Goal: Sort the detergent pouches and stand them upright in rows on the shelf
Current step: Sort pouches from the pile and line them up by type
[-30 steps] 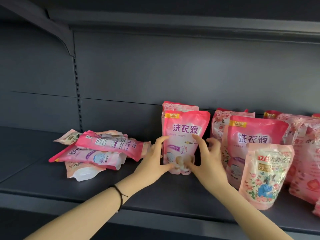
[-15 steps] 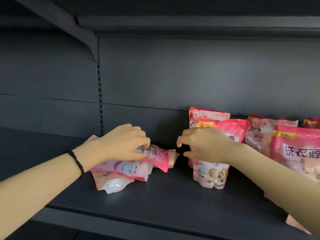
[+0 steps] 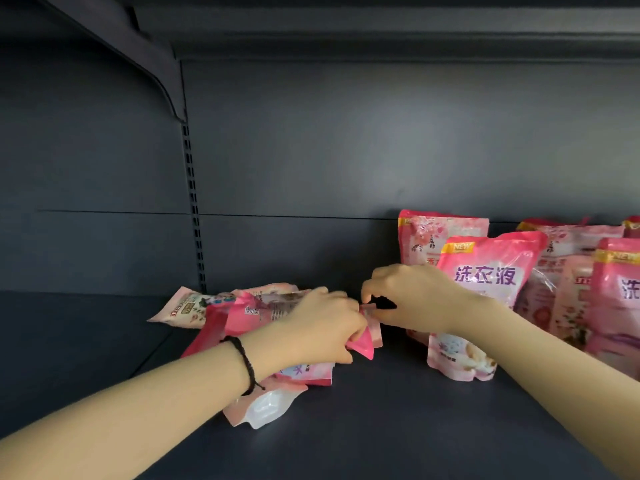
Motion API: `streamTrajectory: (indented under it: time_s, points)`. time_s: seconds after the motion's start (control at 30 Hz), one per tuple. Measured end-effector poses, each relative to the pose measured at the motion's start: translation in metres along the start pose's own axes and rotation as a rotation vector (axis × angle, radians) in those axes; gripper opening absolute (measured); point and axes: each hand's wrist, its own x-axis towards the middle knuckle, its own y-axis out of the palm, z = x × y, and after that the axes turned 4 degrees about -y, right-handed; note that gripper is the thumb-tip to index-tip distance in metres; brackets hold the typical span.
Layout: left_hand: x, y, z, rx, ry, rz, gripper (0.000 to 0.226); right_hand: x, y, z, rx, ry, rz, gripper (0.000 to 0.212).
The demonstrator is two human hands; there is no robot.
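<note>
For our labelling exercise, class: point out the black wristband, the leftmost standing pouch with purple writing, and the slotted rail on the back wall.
black wristband (image 3: 247, 362), head view: cord across the wrist.
leftmost standing pouch (image 3: 485, 276), head view: its purple writing.
slotted rail (image 3: 193, 202), head view: midway up the slots.

Shop shelving.
A dark metal shelf (image 3: 381, 427) had a slotted upright (image 3: 194, 209) at ten o'clock; branded pouches (image 3: 485, 271) stood ranked at three o'clock.
</note>
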Motion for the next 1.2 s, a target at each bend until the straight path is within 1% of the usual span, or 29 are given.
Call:
streamTrajectory:
  time_s: [0.03, 0.07, 0.13, 0.3, 0.4, 0.5, 0.53, 0.57, 0.63, 0.67, 0.73, 0.83, 0.9, 1.0, 1.1, 1.2]
  points:
    - [0.002, 0.001, -0.002, 0.012, -0.005, -0.010, 0.008, -0.003, 0.000, -0.002, 0.001, 0.022, -0.009, 0.022]
    - [0.004, 0.001, -0.002, 0.009, -0.019, -0.030, 0.009, -0.006, 0.001, -0.004, 0.002, 0.037, -0.018, 0.022]
    - [0.005, 0.000, 0.002, -0.078, -0.074, -0.070, 0.012, -0.013, 0.001, -0.008, 0.027, 0.060, -0.035, 0.022]
    - [-0.005, -0.016, 0.038, -0.513, -0.297, -0.201, 0.010, -0.015, 0.002, -0.013, 0.177, 0.091, -0.109, 0.024]
    - [-0.013, -0.023, 0.057, -0.821, -0.330, -0.279, 0.015, -0.005, 0.006, -0.009, 0.399, 0.120, -0.183, 0.034]
    - [-0.019, -0.027, 0.069, -0.946, -0.353, -0.351, 0.024, 0.012, 0.014, -0.003, 0.537, 0.184, -0.243, 0.047]
    - [-0.021, -0.028, 0.074, -0.964, -0.368, -0.379, 0.023, 0.019, 0.018, -0.001, 0.575, 0.216, -0.261, 0.045]
    - [-0.023, -0.029, 0.079, -0.986, -0.387, -0.401, 0.022, 0.026, 0.023, 0.001, 0.650, 0.252, -0.285, 0.038]
    - [-0.027, -0.030, 0.089, -1.039, -0.417, -0.435, 0.022, 0.038, 0.030, 0.006, 0.918, 0.343, -0.344, 0.012]
    - [-0.028, -0.031, 0.093, -1.055, -0.428, -0.460, 0.023, 0.043, 0.032, 0.009, 1.073, 0.384, -0.381, 0.009]
    - [-0.029, -0.032, 0.097, -1.075, -0.452, -0.528, 0.024, 0.055, 0.034, 0.016, 1.271, 0.440, -0.495, 0.017]
    - [-0.023, -0.037, 0.105, -1.190, -0.538, -0.681, 0.020, 0.075, 0.017, 0.021, 1.352, 0.459, -0.673, 0.019]
    - [-0.014, -0.042, 0.108, -1.303, -0.594, -0.784, 0.019, 0.086, -0.002, 0.022, 1.404, 0.458, -0.789, 0.018]
    - [0.000, -0.049, 0.105, -1.463, -0.618, -0.883, 0.019, 0.091, -0.018, 0.023, 1.505, 0.422, -0.940, 0.008]
    - [0.009, -0.050, 0.098, -1.614, -0.597, -0.939, 0.018, 0.079, -0.004, 0.033, 1.508, 0.411, -0.993, 0.044]
    - [0.015, -0.052, 0.086, -1.684, -0.549, -0.948, 0.018, 0.058, 0.018, 0.055, 1.410, 0.272, -1.089, 0.068]
